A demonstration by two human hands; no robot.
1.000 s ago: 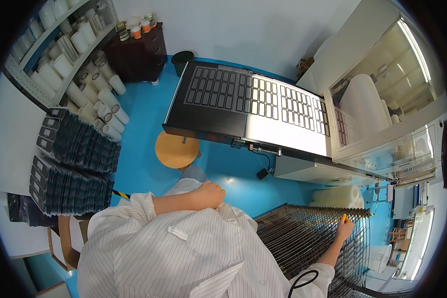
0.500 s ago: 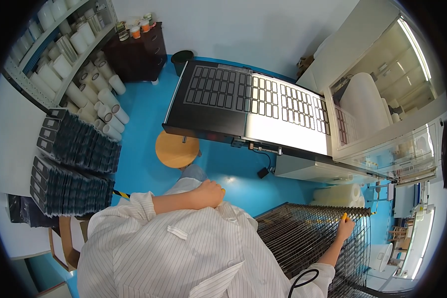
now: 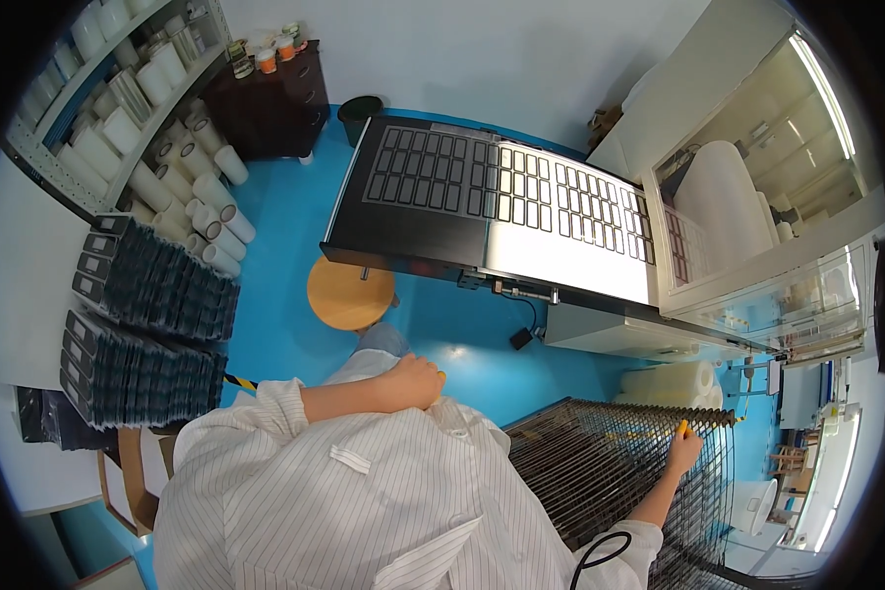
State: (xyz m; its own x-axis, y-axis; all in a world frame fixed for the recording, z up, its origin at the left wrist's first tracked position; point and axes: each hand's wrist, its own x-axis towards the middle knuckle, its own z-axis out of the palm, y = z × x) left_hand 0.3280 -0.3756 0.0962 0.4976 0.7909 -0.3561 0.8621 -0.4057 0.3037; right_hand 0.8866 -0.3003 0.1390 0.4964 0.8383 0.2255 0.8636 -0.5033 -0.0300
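Observation:
My left hand (image 3: 418, 382) is curled in front of my belly, its back toward me and its fingertips mostly hidden. A small yellow bit (image 3: 442, 378) shows at its far edge; whether it is worn or held is not clear. Over to the right, my right hand (image 3: 686, 447) is closed on the upper part of a dark wire rack (image 3: 600, 452) made of many stacked wire shelves. Another yellow piece (image 3: 682, 429) shows at that hand's fingers. A black cord (image 3: 605, 551) loops beside my right sleeve.
Ahead stands a long machine bed (image 3: 423, 226) carrying a sheet with rows of dark-framed rectangles, leading into a glazed cabinet (image 3: 757, 147). A round wooden stool (image 3: 351, 295) is before it. Stacked black panels (image 3: 143, 369) and shelves of rolls (image 3: 123, 128) line the left.
The machine bed and stool sit very slightly higher in the picture, as from a small head movement. Both my hands keep their places.

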